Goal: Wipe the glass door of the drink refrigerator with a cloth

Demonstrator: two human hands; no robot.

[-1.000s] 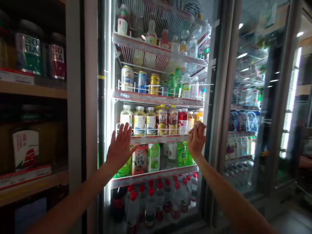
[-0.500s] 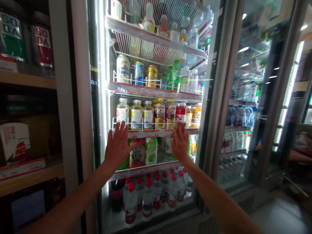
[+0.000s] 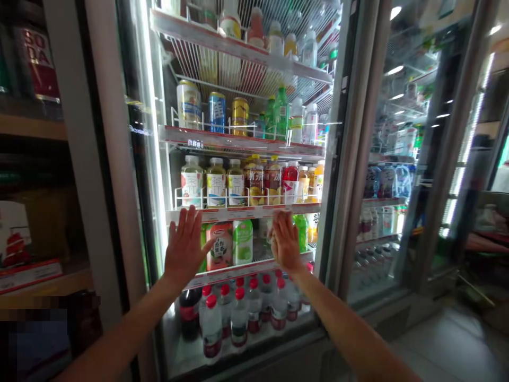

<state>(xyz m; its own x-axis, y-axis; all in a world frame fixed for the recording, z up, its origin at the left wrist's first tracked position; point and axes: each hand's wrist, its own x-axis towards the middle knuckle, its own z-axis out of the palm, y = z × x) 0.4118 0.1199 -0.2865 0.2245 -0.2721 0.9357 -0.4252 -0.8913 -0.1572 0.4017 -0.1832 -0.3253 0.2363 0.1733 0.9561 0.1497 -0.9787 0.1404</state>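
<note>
My left hand [image 3: 185, 245] lies flat with its fingers stretched upward and its thumb out, against the glass door of a lit drinks cooler [image 3: 242, 214]. Behind it are the shelf rail, a red tea carton [image 3: 220, 246] and a green carton [image 3: 242, 241]. My right hand [image 3: 285, 244] is at the glass further right, just under the same rail, its fingers bent and close together. Something pale shows at its left edge, partly hidden under the fingers; I cannot make out what it is. A green bottle [image 3: 301, 232] stands behind the glass beside it.
Behind the glass, shelves hold tea bottles [image 3: 216, 183], cans [image 3: 217, 112] and red-capped water bottles [image 3: 239, 318]. A metal door frame [image 3: 353, 159] runs up the right, beside another cooler [image 3: 384, 212]. On the left is a wooden shelf [image 3: 32, 126] with soda bottles [image 3: 40, 63].
My right hand has slid slightly down, from over the bottle row to below the rail. My left hand is a little lower against the shelves. The view has shifted slightly right.
</note>
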